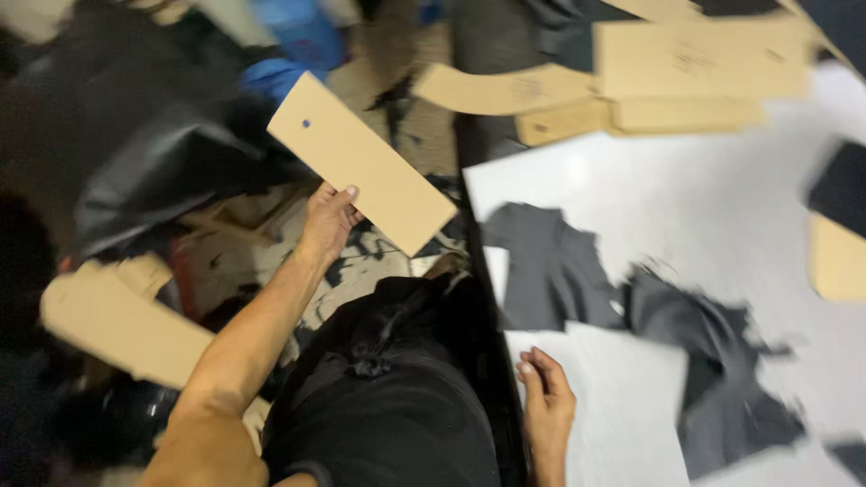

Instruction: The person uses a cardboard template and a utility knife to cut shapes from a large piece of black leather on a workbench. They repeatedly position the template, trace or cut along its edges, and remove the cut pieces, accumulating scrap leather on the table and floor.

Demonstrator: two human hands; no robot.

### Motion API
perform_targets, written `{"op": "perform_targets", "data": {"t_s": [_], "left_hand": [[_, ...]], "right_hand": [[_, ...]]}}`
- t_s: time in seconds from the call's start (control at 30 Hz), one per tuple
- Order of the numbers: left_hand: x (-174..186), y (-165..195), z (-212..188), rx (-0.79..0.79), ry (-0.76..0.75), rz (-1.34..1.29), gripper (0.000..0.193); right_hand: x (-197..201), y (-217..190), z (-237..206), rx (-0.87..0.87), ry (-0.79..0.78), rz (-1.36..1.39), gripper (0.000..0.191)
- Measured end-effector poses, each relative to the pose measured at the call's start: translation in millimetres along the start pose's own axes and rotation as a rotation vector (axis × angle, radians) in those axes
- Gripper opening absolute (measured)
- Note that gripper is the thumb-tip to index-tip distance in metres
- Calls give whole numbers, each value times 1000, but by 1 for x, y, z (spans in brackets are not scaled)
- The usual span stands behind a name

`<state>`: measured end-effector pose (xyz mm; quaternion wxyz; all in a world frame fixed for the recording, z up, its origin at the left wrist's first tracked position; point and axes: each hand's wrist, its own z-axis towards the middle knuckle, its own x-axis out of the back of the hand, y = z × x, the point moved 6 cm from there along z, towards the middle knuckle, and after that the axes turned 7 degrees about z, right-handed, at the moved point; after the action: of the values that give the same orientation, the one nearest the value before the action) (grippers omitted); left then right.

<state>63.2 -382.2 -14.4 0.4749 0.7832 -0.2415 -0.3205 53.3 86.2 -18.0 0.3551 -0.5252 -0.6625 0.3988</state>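
Left hand (327,219) pinches cardboard template (361,162) clear of table edge (487,298); right hand (544,397) rests open there.

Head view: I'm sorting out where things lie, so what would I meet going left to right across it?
Cardboard piece at the far left → left hand holding a cardboard strip → right hand at the table edge → dark fabric pieces on the white table → cardboard piece at the right edge.

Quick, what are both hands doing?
Left hand: closed, holding a cardboard piece.
Right hand: open, resting on the white table.
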Motion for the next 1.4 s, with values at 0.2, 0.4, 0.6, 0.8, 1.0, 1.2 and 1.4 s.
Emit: {"op": "perform_targets", "data": {"t_s": [0.2,0.4,0.6,0.8,1.0,1.2,1.4], "left_hand": [[270,-25,-167,88,854,-198,22],[353,-91,-313,434,1221,-243,17],[460,-42,-327,264,1248,-111,37],[606,53,-309,134,1306,61,53],[629,42,-287,606,1369,860,80],[445,-81,-196,679,376,1159,60],[288,-169,-165,481,-559,1405,60]], "right_hand": [[-49,72,93,54,-396,-131,33],[-112,102,136,172,-451,-506,32],[-204,90,96,229,-561,-618,27],[-265,65,44,278,-615,-755,27],[-254,88,25,193,-672,-1170,25],[-217,89,-4,145,-635,-1248,24],[-156,50,-57,119,-386,-1110,23]]}}
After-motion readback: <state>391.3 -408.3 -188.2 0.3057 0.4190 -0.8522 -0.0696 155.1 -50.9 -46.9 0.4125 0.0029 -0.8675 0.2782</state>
